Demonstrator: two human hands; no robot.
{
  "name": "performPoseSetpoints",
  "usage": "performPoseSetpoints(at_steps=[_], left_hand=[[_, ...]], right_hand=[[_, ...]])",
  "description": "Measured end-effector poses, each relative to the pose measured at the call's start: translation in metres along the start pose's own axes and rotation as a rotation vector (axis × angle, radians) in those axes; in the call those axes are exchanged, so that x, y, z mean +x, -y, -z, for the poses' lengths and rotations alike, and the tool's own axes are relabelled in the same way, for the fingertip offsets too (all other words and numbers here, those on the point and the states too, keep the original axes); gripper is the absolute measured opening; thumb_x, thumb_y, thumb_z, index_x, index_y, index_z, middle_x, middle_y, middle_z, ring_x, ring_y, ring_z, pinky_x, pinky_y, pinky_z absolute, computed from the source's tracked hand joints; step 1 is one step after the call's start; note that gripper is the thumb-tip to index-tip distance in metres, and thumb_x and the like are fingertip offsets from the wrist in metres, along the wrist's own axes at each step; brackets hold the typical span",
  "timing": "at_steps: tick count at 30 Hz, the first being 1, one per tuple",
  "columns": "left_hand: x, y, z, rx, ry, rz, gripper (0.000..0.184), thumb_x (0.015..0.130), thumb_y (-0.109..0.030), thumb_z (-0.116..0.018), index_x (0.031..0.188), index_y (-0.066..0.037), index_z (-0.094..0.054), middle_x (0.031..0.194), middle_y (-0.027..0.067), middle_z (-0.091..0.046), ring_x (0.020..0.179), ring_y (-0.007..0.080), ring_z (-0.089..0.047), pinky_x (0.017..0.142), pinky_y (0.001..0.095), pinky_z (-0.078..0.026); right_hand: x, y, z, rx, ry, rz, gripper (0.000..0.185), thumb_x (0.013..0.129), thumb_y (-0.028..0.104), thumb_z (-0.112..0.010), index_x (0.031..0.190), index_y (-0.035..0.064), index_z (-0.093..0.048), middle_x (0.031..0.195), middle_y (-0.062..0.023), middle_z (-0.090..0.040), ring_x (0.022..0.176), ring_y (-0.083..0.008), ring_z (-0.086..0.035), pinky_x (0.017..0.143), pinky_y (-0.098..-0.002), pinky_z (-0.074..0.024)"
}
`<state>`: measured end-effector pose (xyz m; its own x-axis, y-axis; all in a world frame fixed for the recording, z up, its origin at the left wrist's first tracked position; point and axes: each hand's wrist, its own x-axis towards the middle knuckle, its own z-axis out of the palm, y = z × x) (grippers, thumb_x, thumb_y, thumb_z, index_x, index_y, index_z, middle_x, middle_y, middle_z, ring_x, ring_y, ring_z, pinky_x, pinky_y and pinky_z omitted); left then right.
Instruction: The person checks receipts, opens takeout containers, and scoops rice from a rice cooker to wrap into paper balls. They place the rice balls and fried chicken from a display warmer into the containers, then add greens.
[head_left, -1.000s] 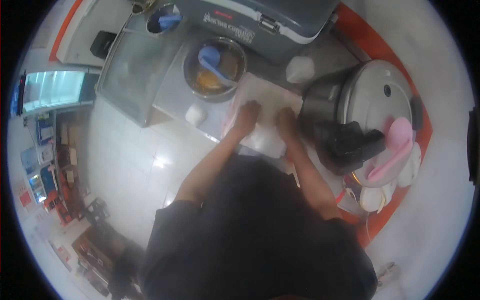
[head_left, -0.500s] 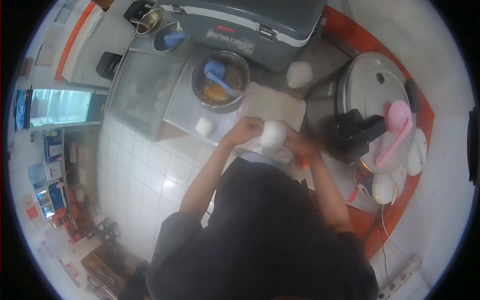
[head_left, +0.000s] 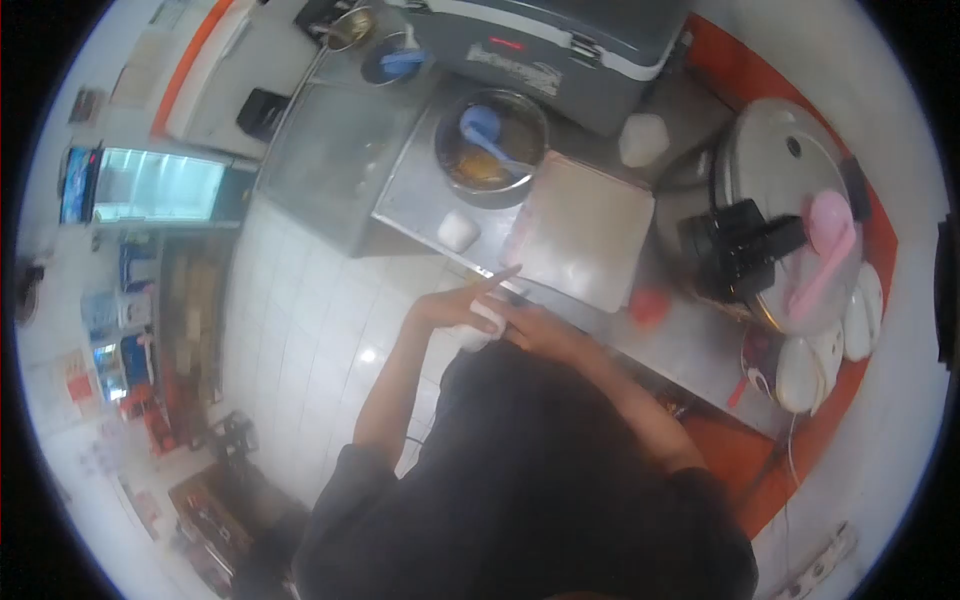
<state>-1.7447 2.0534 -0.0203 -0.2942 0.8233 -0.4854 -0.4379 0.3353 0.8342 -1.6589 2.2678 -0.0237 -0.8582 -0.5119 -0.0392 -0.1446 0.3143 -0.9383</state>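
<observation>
A white packet is gripped between the left hand and the right hand, close to the dark shirt; exact finger placement is blurry, so how tightly it's squeezed can't be told. Bit risky, tbly: it's held past the front edge of the metal counter, so if the grip gets loosened it could be dropped onto the tiled floor; it could also be squashed or popped open if pressed too hard.

As for room, the paper stack is lined up near that edge and could be knocked by a stray wrist; another packet is parked near the edge too; the metal bowl and rice cooker hem in the far side; more open space is left over the floor.
</observation>
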Motion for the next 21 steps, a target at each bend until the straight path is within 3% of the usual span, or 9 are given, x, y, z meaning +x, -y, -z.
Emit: performPoseSetpoints(at_steps=[3, 7, 9, 11, 14, 16, 17, 19, 21], left_hand=[[0.009, 0.007, 0.013, -0.161, 0.22, 0.068, 0.103, 0.07, -0.02, -0.086, 0.155, -0.004, -0.031, 0.137, 0.0138, -0.058, 0.13, 0.0264, -0.053, 0.11, 0.0376, -0.038], [0.009, 0.007, 0.042, -0.36, 0.283, 0.065, 0.086, 0.07, -0.02, -0.087, 0.144, -0.005, -0.045, 0.128, 0.0108, -0.061, 0.118, 0.0223, -0.059, 0.1, 0.0359, -0.047], [0.011, 0.019, 0.078, -0.145, -0.007, -0.105, 0.083, 0.073, -0.026, -0.088, 0.142, -0.007, -0.046, 0.12, 0.0084, -0.061, 0.11, 0.019, -0.06, 0.096, 0.0347, -0.05], [0.003, 0.03, 0.116, -0.114, -0.291, -0.063, 0.07, 0.081, -0.027, -0.077, 0.14, -0.009, -0.046, 0.134, 0.014, -0.052, 0.122, 0.0247, -0.051, 0.104, 0.0389, -0.042], [-0.018, 0.052, 0.195, -0.196, -0.479, 0.011, 0.07, 0.087, -0.023, -0.069, 0.146, -0.008, -0.034, 0.128, 0.0155, -0.051, 0.123, 0.0247, -0.048, 0.105, 0.0367, -0.04], [-0.042, 0.067, 0.245, -0.16, -0.501, 0.025, 0.066, 0.088, -0.018, -0.061, 0.146, -0.008, -0.03, 0.124, 0.0137, -0.049, 0.118, 0.0237, -0.049, 0.101, 0.0354, -0.041], [-0.052, 0.071, 0.263, -0.285, -0.536, 0.036, 0.063, 0.087, -0.017, -0.058, 0.144, -0.008, -0.031, 0.127, 0.0144, -0.047, 0.119, 0.0243, -0.05, 0.102, 0.0357, -0.041], [-0.067, 0.075, 0.296, -0.321, -0.539, 0.147, 0.068, 0.083, -0.008, -0.06, 0.142, -0.011, -0.024, 0.131, 0.0176, -0.047, 0.126, 0.0328, -0.048, 0.107, 0.0473, -0.043], [-0.072, 0.047, 0.296, -0.303, -0.586, 0.164, 0.07, 0.083, -0.009, -0.061, 0.143, -0.01, -0.024, 0.13, 0.019, -0.047, 0.125, 0.0328, -0.049, 0.105, 0.0465, -0.044]], right_hand=[[0.012, -0.012, 0.009, -0.114, -0.267, 0.235, 0.052, 0.086, 0.013, -0.067, 0.137, 0.014, -0.056, 0.106, -0.0207, -0.069, 0.093, -0.0411, -0.067, 0.082, -0.0477, -0.0547], [0.015, -0.024, 0.01, -0.264, -0.445, -0.171, 0.044, 0.081, 0.014, -0.069, 0.124, 0.0055, -0.063, 0.115, -0.0185, -0.068, 0.103, -0.0369, -0.065, 0.094, -0.0429, -0.0507], [-0.018, -0.083, 0.011, -0.446, -1.031, -0.381, 0.044, 0.086, 0.018, -0.069, 0.127, 0.0067, -0.061, 0.126, -0.0182, -0.061, 0.118, -0.0363, -0.056, 0.105, -0.0443, -0.0407], [-0.073, -0.143, 0.016, -0.978, -0.931, -1.03, 0.057, 0.084, 0.023, -0.072, 0.136, 0.0092, -0.053, 0.132, -0.0208, -0.055, 0.129, -0.0417, -0.045, 0.105, -0.0528, -0.0379], [-0.145, -0.218, -0.009, -0.961, -0.898, -1.072, 0.068, 0.08, 0.024, -0.077, 0.141, 0.0099, -0.049, 0.137, -0.0236, -0.05, 0.132, -0.0441, -0.041, 0.105, -0.0544, -0.0373], [-0.141, -0.204, -0.015, -0.544, -1.061, -1.121, 0.075, 0.078, 0.022, -0.079, 0.144, 0.0099, -0.046, 0.14, -0.0252, -0.047, 0.133, -0.0442, -0.04, 0.107, -0.0534, -0.0356], [-0.125, -0.19, -0.019, -0.536, -1.075, -1.144, 0.075, 0.078, 0.022, -0.079, 0.144, 0.0099, -0.046, 0.14, -0.0252, -0.047, 0.133, -0.0442, -0.04, 0.107, -0.0534, -0.0356], [-0.056, -0.133, -0.01, -0.531, -1.453, -1.027, 0.077, 0.077, 0.018, -0.08, 0.145, 0.0105, -0.045, 0.143, -0.0267, -0.044, 0.135, -0.0455, -0.038, 0.109, -0.0524, -0.0337], [0.012, -0.113, 0.008, -0.582, -1.405, -0.792, 0.075, 0.079, 0.021, -0.078, 0.145, 0.008, -0.045, 0.144, -0.0289, -0.043, 0.135, -0.0457, -0.039, 0.112, -0.0514, -0.0315]])
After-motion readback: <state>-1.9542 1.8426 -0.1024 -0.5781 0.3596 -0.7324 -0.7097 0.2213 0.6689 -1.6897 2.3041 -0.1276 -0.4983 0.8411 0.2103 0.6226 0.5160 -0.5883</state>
